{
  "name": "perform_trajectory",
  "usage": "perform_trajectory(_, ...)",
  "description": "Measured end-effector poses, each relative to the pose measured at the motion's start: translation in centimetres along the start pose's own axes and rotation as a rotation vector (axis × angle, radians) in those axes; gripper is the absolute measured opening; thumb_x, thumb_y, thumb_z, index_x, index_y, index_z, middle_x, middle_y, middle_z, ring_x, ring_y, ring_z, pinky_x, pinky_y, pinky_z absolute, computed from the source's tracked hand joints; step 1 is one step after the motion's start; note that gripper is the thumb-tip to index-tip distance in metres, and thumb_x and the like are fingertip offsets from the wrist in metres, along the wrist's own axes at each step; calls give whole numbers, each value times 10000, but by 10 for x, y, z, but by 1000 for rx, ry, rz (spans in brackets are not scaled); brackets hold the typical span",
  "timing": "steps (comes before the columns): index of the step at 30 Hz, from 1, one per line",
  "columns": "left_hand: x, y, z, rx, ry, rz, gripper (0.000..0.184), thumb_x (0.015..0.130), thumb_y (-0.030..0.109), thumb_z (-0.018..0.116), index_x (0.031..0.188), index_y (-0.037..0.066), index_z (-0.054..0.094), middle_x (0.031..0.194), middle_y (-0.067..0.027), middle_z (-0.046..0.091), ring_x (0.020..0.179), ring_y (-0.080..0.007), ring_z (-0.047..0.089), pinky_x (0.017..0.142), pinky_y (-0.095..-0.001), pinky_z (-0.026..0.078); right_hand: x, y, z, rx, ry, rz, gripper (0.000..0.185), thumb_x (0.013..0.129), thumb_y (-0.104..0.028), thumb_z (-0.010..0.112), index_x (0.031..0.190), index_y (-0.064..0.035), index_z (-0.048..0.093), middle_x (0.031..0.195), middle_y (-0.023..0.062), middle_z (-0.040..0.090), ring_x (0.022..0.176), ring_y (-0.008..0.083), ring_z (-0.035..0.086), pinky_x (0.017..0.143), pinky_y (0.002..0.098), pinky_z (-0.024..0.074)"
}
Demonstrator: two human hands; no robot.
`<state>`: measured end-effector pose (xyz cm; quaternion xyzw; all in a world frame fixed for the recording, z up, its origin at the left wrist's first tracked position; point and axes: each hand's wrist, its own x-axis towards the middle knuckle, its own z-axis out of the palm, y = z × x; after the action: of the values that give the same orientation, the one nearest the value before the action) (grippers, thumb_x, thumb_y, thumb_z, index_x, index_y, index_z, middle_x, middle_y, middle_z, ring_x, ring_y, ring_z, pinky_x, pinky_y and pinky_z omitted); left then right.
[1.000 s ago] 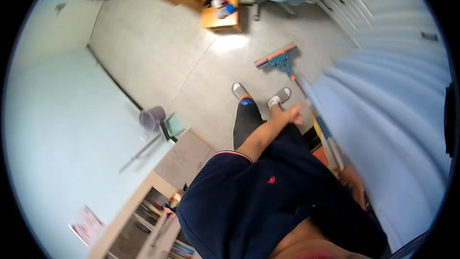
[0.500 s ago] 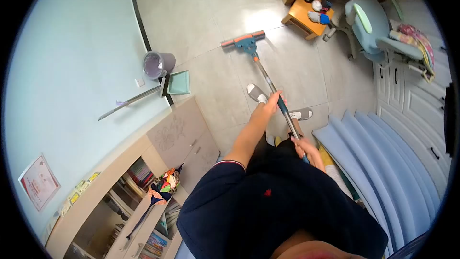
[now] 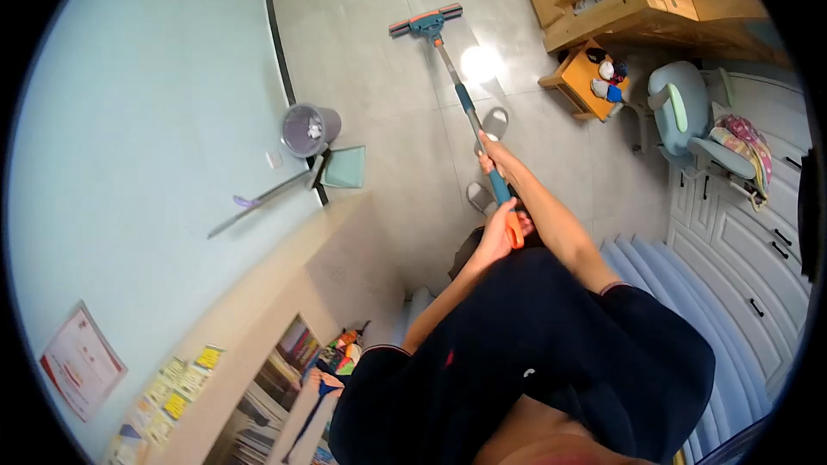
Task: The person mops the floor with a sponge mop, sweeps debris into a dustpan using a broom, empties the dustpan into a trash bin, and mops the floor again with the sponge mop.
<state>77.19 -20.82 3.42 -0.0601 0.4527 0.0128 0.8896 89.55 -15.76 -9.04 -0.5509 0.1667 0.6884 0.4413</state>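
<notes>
A sponge mop (image 3: 427, 24) with a teal and orange head rests on the tiled floor, its long handle sloping back toward my body. My left hand (image 3: 500, 235) is closed around the lower end of the handle, just above its orange tip. Farther up the pole, my right hand (image 3: 497, 158) wraps around the teal grip. Two slippered feet show beside the handle, one slipper (image 3: 494, 123) ahead of the other.
A waste bin (image 3: 303, 130) and a green dustpan (image 3: 345, 167) stand by the left wall. To the right are a small wooden stool (image 3: 586, 86) with items on it, a swivel chair (image 3: 678, 108) and white drawers (image 3: 732, 245). A wooden bed frame (image 3: 637, 13) stands behind.
The mop head has moved farther away. My hands have traded places on the handle: the right is now higher and the left lower. The view has shifted, and my feet have stepped.
</notes>
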Motion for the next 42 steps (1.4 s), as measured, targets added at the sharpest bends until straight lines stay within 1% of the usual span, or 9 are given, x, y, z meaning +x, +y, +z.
perform_trajectory(6, -17, 162, 68, 323, 188, 223, 211, 854, 295, 526, 874, 129, 397, 667, 4, 441, 515, -84, 433, 464, -238, 390, 93, -131, 106, 87, 6, 50, 522, 874, -515, 358, 658, -41, 385, 434, 24, 356, 314, 136, 336, 318, 286, 318)
perform_trajectory(11, -12, 288, 107, 411, 321, 256, 217, 856, 294, 529, 959, 117, 458, 578, 35, 364, 428, -55, 338, 373, -227, 275, 138, -230, 191, -8, 23, -112, 543, 879, -516, 335, 600, -54, 390, 435, 46, 377, 317, 149, 341, 326, 290, 346)
perform_trajectory(13, -13, 331, 126, 458, 384, 255, 219, 857, 291, 533, 962, 112, 463, 533, 46, 329, 382, -47, 297, 335, -217, 233, 147, -262, 222, 67, 76, -1, 605, 884, -525, 288, 511, -61, 392, 423, 80, 400, 323, 178, 377, 336, 316, 359)
perform_trajectory(17, 6, 422, 175, 463, 422, 356, 191, 861, 261, 533, 794, 131, 410, 479, 68, 284, 330, -37, 261, 299, -196, 198, 178, -339, 265, -31, 85, -98, 603, 890, -512, 283, 517, -50, 388, 419, 77, 391, 338, 177, 397, 349, 320, 374)
perform_trajectory(25, 133, 674, 281, 503, 328, 426, 244, 848, 281, 554, 719, 127, 414, 490, 65, 283, 346, -31, 253, 314, -196, 193, 328, -592, 327, 62, -38, -102, 383, 909, -365, 378, 881, 9, 459, 716, 114, 548, 524, 209, 542, 509, 326, 491)
perform_trajectory(30, 275, 871, 356, 656, 362, 629, 230, 827, 298, 581, 782, 101, 472, 494, 74, 291, 350, -28, 247, 310, -192, 186, 390, -756, 322, 67, -140, -95, 341, 883, -317, 428, 1052, -20, 431, 837, 130, 563, 698, 229, 582, 636, 365, 523)
perform_trajectory(34, 348, 995, 484, 559, 337, 480, 308, 822, 276, 580, 636, 139, 376, 506, 48, 307, 350, -51, 247, 311, -206, 197, 388, -841, 289, -51, -17, -81, 397, 851, -307, 450, 1123, -20, 413, 906, 137, 568, 773, 237, 568, 639, 381, 515)
perform_trajectory(39, 465, 1078, 642, 549, 297, 392, 332, 846, 238, 539, 591, 142, 350, 503, 53, 302, 339, -58, 241, 301, -225, 200, 371, -943, 214, 77, 152, -190, 389, 867, -301, 407, 1173, -60, 415, 886, 104, 574, 751, 194, 557, 652, 359, 499)
perform_trajectory(42, 550, 1111, 669, 521, 40, 477, 326, 859, 232, 512, 595, 145, 343, 505, 50, 305, 364, -67, 280, 317, -249, 249, 358, -978, 174, 128, 249, -112, 372, 864, -290, 395, 1140, -45, 439, 884, 89, 572, 722, 180, 553, 633, 324, 491)
